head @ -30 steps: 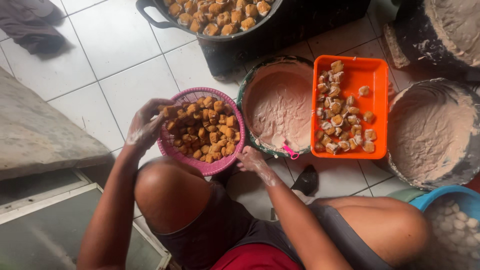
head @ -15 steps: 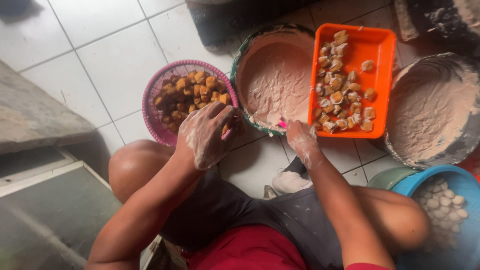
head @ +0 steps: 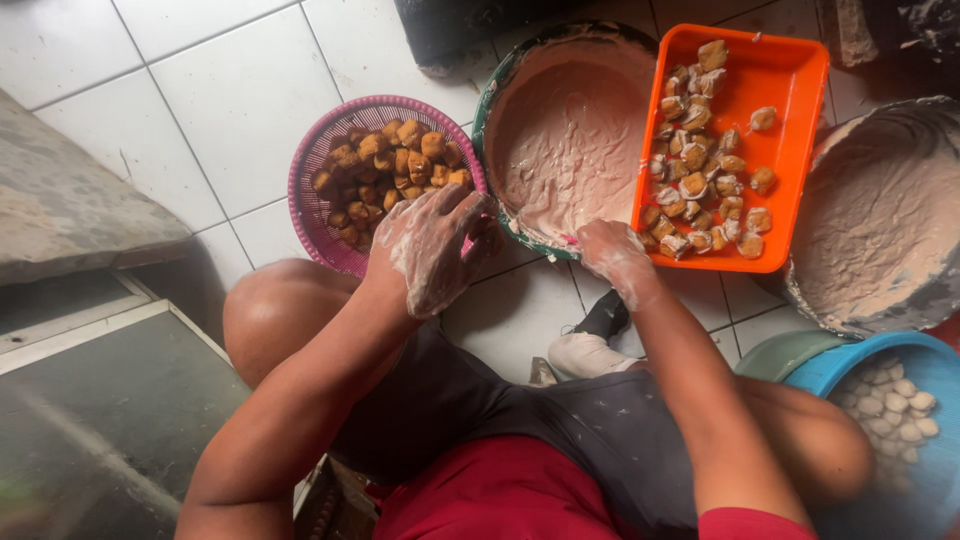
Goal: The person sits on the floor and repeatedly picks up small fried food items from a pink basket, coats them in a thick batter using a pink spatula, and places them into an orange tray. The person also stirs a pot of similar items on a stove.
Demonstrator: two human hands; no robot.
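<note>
Two wide basins of pale pinkish batter sit on the tiled floor point(head: 230, 90): one green-rimmed basin point(head: 575, 130) ahead of the person, one grey basin point(head: 885, 215) off to the right. Between them lies one orange tray point(head: 790, 130), its long axis running away from the person, holding some two dozen batter-smeared pieces. One pink basket point(head: 315, 165) of brown fried cubes, too many to count, stands left of the green-rimmed basin. One blue tub point(head: 930, 365) of white balls shows at lower right. The left hand point(head: 430, 250), fingers spread and batter-coated, rests at the basket's near rim; the right hand point(head: 610, 255), fingers curled and hidden, touches the tray's near corner, holding nothing I can make out.
</note>
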